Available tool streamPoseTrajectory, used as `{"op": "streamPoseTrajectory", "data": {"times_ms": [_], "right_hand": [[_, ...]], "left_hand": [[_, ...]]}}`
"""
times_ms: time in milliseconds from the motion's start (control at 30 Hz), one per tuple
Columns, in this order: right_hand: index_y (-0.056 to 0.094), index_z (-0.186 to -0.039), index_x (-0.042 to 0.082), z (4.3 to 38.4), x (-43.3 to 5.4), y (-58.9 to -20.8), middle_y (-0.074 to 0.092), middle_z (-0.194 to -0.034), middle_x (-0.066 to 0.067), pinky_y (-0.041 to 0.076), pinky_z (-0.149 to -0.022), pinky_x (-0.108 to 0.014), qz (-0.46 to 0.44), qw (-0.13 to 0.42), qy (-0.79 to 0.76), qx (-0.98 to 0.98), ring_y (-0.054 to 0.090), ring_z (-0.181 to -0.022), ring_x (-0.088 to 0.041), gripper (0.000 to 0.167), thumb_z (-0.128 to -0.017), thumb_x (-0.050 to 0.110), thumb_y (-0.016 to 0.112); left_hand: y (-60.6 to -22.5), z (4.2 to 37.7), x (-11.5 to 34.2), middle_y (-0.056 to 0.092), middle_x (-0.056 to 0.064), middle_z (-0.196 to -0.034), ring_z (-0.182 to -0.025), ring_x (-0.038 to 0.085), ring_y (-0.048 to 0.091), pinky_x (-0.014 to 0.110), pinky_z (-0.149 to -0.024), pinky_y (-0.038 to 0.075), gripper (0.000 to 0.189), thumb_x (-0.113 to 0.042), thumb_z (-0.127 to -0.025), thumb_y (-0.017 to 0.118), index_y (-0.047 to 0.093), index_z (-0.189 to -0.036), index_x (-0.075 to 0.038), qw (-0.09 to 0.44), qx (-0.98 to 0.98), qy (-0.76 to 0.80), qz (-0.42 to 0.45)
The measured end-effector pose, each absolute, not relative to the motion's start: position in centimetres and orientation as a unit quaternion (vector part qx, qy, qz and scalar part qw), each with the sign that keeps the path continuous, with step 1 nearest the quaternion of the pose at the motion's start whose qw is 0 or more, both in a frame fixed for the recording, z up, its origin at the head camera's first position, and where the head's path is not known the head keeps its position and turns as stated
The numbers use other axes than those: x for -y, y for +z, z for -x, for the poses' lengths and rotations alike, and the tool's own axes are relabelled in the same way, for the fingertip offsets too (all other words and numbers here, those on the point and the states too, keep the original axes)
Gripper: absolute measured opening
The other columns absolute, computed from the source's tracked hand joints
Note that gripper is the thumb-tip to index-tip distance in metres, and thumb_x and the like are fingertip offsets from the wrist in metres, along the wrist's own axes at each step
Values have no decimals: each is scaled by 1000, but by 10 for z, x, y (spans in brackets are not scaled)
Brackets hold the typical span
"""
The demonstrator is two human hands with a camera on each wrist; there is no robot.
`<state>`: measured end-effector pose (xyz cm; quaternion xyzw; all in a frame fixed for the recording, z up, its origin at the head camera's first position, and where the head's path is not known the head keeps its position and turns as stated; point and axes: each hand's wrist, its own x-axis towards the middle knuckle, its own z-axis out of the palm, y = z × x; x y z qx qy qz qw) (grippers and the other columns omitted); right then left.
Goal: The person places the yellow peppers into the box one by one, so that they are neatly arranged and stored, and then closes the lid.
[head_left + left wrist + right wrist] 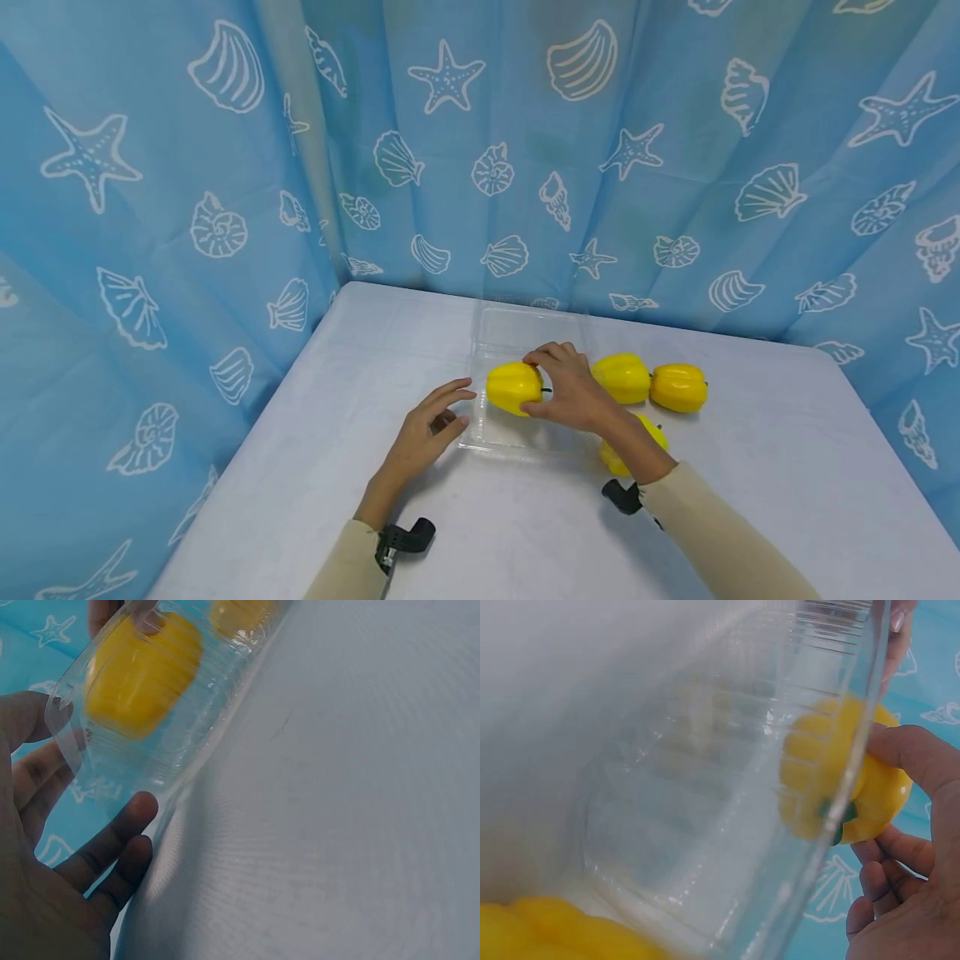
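My right hand (566,387) pinches a yellow bell pepper (513,387) by its stem end, thumb on one side and fingers on the other. The pepper is over the left part of a clear plastic container (510,435), its green stem (838,817) toward my palm. My left hand (423,433) is at the container's left edge, fingers loosely bent and spread, holding nothing. In the left wrist view, the container's clear wall overlaps some of its fingertips (60,712); whether they touch it, I cannot tell.
Right of the container lie more yellow bell peppers: one (622,379) partly behind my right hand, one (678,387) farther right, and one (651,437) nearer, partly hidden by my forearm. The container's clear lid (525,325) extends toward the back. A blue curtain (480,208) borders the white table (750,467).
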<state>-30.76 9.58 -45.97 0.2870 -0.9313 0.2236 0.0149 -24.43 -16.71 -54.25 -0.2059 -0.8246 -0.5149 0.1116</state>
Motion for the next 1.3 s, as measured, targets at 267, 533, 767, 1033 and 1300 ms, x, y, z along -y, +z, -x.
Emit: {"op": "streamPoseTrajectory", "data": {"times_ms": [267,533,767,1033,1300], "right_hand": [[60,-132,11,311,-91,-464,54,-130,-5,35,-100,-47,-284,9,222,933,41,-119,-26,65,-77,37,86],[60,-132,11,312,-83,-468,54,-131,-6,34,-99,-48,-294,9,211,932,41,-119,-27,65,-78,36,86],[59,-133,9,312,-80,-470,54,-131,-7,35,-98,-48,-298,15,205,932,42,-119,-28,66,-78,34,87],[58,-134,9,315,-76,-472,53,-133,-7,35,-95,-46,-292,16,179,939,42,-120,-27,67,-80,36,86],[55,-139,7,317,-74,-473,52,-135,-9,34,-95,-47,-284,4,173,943,41,-122,-29,71,-82,38,84]], "left_hand": [[-544,245,168,47,-12,-150,-88,11,62,28,-77,54,34,-20,-99,64,64,-134,-19,100,829,-514,197],[-545,246,169,46,-12,-150,-89,13,62,28,-77,54,35,-19,-99,64,63,-134,-18,95,828,-516,197],[-544,245,169,46,-10,-151,-88,15,63,28,-75,54,36,-16,-99,64,63,-135,-17,94,824,-522,202],[-546,246,169,47,-7,-151,-89,14,64,27,-75,54,36,-20,-100,64,63,-135,-16,102,821,-521,212],[-547,247,171,47,-9,-150,-88,13,63,28,-75,54,35,-19,-99,64,63,-134,-19,96,824,-519,206]]}}
